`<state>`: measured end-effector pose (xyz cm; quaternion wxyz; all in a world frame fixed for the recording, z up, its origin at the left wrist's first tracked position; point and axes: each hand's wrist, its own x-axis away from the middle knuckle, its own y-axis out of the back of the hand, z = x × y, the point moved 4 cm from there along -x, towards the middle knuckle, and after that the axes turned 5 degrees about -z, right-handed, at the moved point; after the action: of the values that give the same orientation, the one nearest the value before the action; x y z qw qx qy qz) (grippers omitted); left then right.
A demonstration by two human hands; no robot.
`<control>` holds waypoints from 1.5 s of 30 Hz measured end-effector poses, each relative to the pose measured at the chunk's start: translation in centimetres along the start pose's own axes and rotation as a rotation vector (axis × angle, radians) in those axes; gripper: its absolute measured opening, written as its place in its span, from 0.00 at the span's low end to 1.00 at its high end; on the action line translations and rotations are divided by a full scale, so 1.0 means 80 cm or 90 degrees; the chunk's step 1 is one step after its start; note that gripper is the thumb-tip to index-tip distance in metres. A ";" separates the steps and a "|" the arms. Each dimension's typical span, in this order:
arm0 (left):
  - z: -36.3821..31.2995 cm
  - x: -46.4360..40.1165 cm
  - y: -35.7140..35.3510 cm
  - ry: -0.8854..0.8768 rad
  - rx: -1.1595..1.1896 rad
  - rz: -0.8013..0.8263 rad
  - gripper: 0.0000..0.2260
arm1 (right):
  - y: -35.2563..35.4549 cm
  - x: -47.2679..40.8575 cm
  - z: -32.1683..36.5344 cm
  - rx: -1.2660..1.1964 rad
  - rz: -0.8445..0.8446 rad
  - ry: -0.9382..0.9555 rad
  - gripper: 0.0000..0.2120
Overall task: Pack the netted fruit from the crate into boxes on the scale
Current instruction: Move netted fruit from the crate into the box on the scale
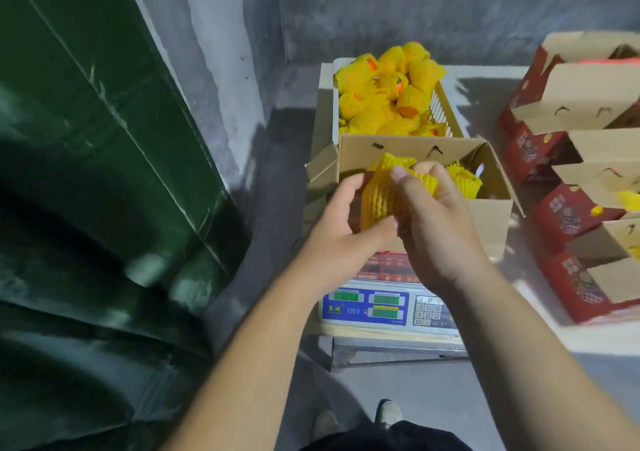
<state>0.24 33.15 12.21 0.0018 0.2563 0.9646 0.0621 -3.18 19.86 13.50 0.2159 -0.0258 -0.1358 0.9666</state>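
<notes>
Netted fruit (382, 196): yellow foam sleeve, long axis near upright, open end tilted up and away; held above the near-left corner of the open box (491, 215). Left hand (341, 218) cups its left side, fingers curled; right hand (436, 222) grips its top. Box sits on the scale (367, 308). Crate (441, 109), heaped with netted fruit, stands behind.

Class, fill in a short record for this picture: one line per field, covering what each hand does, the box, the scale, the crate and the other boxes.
left hand: grips the netted fruit from the left
right hand: grips the same fruit from the right
box: open, on the scale, netted fruit inside
crate: behind the box, heaped with netted fruit
red boxes: open, on the right
</notes>
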 end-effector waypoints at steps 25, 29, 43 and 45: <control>-0.001 -0.315 -0.082 0.052 -0.193 -0.188 0.19 | 0.114 -0.424 0.003 0.484 0.091 -0.065 0.23; 0.010 -0.383 -0.094 0.054 -0.343 -0.186 0.15 | 0.120 -0.519 -0.062 0.719 0.126 -0.063 0.27; 0.041 -0.403 -0.097 0.110 -0.365 -0.127 0.17 | 0.172 -0.642 -0.141 1.203 0.130 0.071 0.26; 0.039 -0.404 -0.097 0.112 -0.396 -0.145 0.17 | 0.166 -0.626 -0.127 1.166 0.163 0.084 0.31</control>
<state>24.59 10.87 7.26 0.0037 0.1276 0.9185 0.3742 37.80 -10.43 -0.35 0.0510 0.0851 0.6973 0.7098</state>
